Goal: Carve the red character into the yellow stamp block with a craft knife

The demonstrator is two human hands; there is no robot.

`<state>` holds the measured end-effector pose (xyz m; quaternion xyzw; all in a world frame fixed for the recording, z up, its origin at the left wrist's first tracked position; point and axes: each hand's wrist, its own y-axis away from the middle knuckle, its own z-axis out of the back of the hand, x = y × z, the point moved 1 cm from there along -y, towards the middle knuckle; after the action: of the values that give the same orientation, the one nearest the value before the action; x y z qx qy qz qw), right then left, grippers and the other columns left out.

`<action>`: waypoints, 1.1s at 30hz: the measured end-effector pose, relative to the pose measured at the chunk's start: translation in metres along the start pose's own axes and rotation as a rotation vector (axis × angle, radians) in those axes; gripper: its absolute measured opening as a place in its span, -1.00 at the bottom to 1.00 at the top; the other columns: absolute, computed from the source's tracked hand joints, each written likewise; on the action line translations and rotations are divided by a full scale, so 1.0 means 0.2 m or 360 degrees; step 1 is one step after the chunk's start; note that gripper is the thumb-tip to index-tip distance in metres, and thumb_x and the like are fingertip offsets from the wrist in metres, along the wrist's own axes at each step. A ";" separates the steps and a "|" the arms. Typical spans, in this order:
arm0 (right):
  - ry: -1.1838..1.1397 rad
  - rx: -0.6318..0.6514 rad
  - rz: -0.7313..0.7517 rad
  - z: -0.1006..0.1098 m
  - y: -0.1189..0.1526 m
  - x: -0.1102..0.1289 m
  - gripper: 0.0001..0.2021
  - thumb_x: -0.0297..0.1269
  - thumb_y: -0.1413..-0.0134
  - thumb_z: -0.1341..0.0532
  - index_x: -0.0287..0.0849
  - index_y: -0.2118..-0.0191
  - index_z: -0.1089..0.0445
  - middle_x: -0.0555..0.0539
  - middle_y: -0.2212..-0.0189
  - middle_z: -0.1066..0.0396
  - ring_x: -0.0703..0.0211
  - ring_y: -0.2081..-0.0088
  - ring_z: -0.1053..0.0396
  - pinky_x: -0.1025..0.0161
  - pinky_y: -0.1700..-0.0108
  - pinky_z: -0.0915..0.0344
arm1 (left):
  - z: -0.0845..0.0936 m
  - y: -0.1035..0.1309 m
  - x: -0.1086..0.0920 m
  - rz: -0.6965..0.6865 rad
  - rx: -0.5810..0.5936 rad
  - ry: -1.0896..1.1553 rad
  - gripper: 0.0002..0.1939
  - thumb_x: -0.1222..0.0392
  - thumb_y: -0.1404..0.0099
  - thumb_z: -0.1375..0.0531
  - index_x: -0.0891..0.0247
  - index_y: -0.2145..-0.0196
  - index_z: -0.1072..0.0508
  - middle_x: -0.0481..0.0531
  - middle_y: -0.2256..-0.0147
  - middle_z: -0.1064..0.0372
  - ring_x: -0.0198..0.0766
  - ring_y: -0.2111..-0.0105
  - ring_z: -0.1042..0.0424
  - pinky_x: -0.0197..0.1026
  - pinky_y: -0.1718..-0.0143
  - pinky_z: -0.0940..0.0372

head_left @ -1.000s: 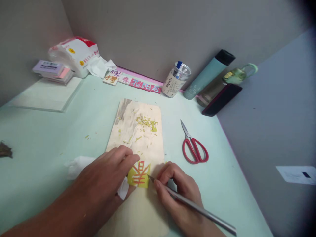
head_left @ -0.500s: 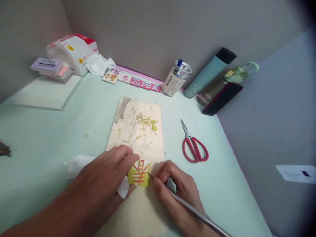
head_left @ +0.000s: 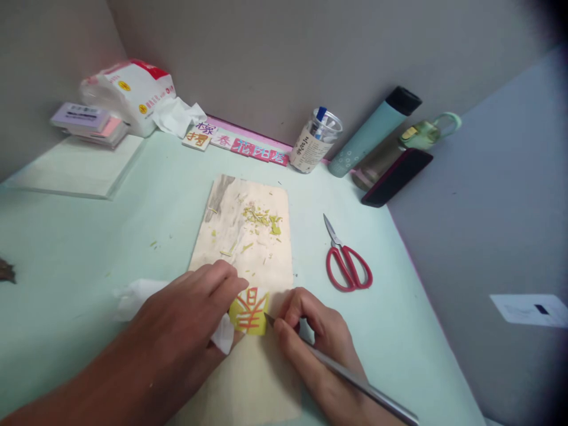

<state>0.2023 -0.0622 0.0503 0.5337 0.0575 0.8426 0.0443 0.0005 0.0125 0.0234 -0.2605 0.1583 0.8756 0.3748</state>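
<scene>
A small yellow rubber stamp block with an orange character on its face lies over the wooden board. My left hand grips it from the left, fingers closed, with a white tissue under the palm side. In my right hand is a slim silver carving knife, held like a pen. Its pointed blade meets the block's right edge, or sits just beside it. Yellow-green shavings are scattered on the board's far half.
Red-handled scissors lie right of the board. Along the back stand a tissue pack, several character tiles, a clear cup of pens, a teal bottle and a black phone. Stacked blocks sit at the left.
The knife tip has shifted slightly down along the block's right edge. My left hand keeps its grip, and the whole view has moved a little.
</scene>
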 end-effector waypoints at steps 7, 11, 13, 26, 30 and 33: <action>-0.0068 -0.0007 -0.0085 -0.01 -0.01 0.00 -0.79 -0.28 -0.21 -0.14 -0.05 0.44 -0.12 0.11 0.53 -0.19 0.26 0.50 -0.11 0.29 0.47 -0.10 | 0.00 -0.01 -0.04 0.0100 0.0046 -0.0040 -0.75 0.33 -0.27 -0.04 0.16 0.17 -0.43 0.05 0.17 -0.39 -0.03 0.19 -0.45 -0.03 0.24 -0.33; -0.0084 -0.0048 -0.0086 -0.01 -0.01 0.00 -0.79 -0.27 -0.17 -0.15 -0.06 0.46 -0.13 0.10 0.54 -0.19 0.26 0.50 -0.12 0.30 0.47 -0.11 | -0.02 0.01 -0.04 0.0138 0.0040 -0.0103 -0.61 0.21 -0.19 -0.24 0.13 -0.01 -0.46 0.06 0.12 -0.45 -0.01 0.21 -0.50 -0.08 0.27 -0.36; -0.0104 -0.0060 -0.0087 0.00 -0.01 -0.01 -0.79 -0.27 -0.16 -0.16 -0.06 0.46 -0.13 0.10 0.55 -0.19 0.26 0.50 -0.12 0.31 0.47 -0.11 | -0.03 0.03 -0.05 0.0063 -0.0025 -0.0112 -0.36 0.23 -0.12 -0.30 0.09 -0.18 -0.38 0.07 0.03 -0.48 -0.01 0.17 -0.52 -0.09 0.20 -0.40; -0.0177 -0.0010 -0.0147 0.00 -0.01 0.00 -0.76 -0.25 -0.21 -0.16 -0.06 0.45 -0.11 0.12 0.54 -0.16 0.26 0.49 -0.09 0.31 0.47 -0.09 | -0.03 0.06 -0.06 -0.0105 -0.0257 -0.0127 -0.45 0.37 -0.25 0.01 0.08 -0.16 -0.38 0.04 0.05 -0.55 -0.04 0.12 -0.54 -0.08 0.09 -0.36; -0.0172 0.0003 -0.0130 0.00 0.00 0.00 -0.76 -0.22 -0.23 -0.15 -0.06 0.44 -0.12 0.11 0.53 -0.17 0.26 0.48 -0.10 0.31 0.47 -0.09 | -0.03 0.06 -0.06 -0.0148 -0.0296 -0.0120 -0.47 0.37 -0.26 0.03 0.11 -0.13 -0.39 0.06 0.09 -0.55 -0.04 0.15 -0.54 -0.07 0.13 -0.35; -0.0161 0.0020 -0.0134 0.00 0.01 0.00 -0.77 -0.24 -0.24 -0.15 -0.06 0.43 -0.13 0.11 0.53 -0.18 0.25 0.48 -0.10 0.30 0.47 -0.10 | -0.02 0.06 -0.06 -0.0141 -0.0297 -0.0087 -0.47 0.37 -0.25 0.01 0.08 -0.13 -0.39 0.05 0.08 -0.55 -0.03 0.16 -0.54 -0.07 0.13 -0.36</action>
<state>0.2019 -0.0632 0.0511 0.5730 0.0828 0.8115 0.0792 -0.0002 -0.0050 0.0273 -0.2771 0.0543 0.8759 0.3913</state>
